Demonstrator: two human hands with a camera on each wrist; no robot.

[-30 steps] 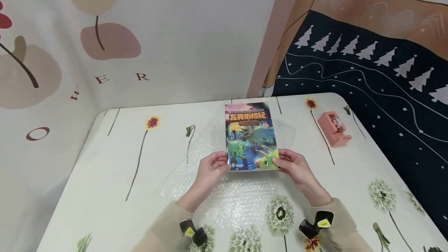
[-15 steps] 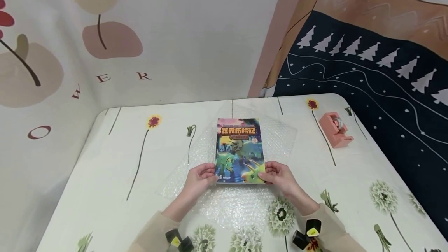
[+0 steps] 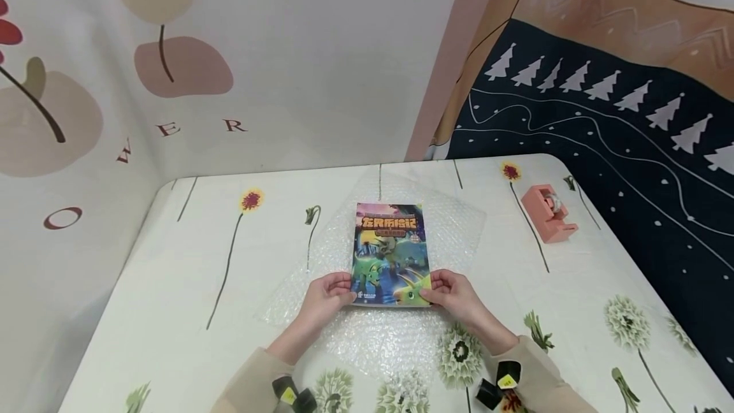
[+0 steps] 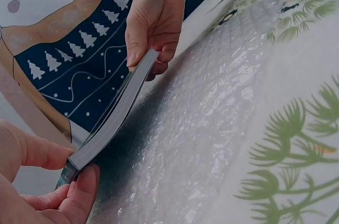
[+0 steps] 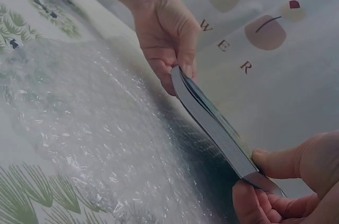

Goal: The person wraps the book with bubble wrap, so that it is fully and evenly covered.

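A paperback book [image 3: 391, 253] with a colourful dinosaur cover is held face up between both hands. At its lower left corner the left hand [image 3: 325, 298] pinches it, thumb on top and fingers beneath. The right hand [image 3: 455, 297] grips the lower right corner the same way. Both wrist views show the pages' edge, with the book [image 4: 114, 123] slightly bowed and raised above a sheet of bubble wrap [image 3: 378, 343]. This clear wrap [image 5: 95, 128] lies spread on the table under the book and is partly hidden by it.
A pink tape dispenser [image 3: 547, 214] stands at the table's right rear. The table [image 3: 172, 285] wears a white cover printed with flowers. Patterned cloth walls [image 3: 321, 69] rise behind it and at both sides.
Both hands have brought the book toward the person and a little left, lower over the bubble wrap. In the last half second it moved only slightly. The grip looks the same.
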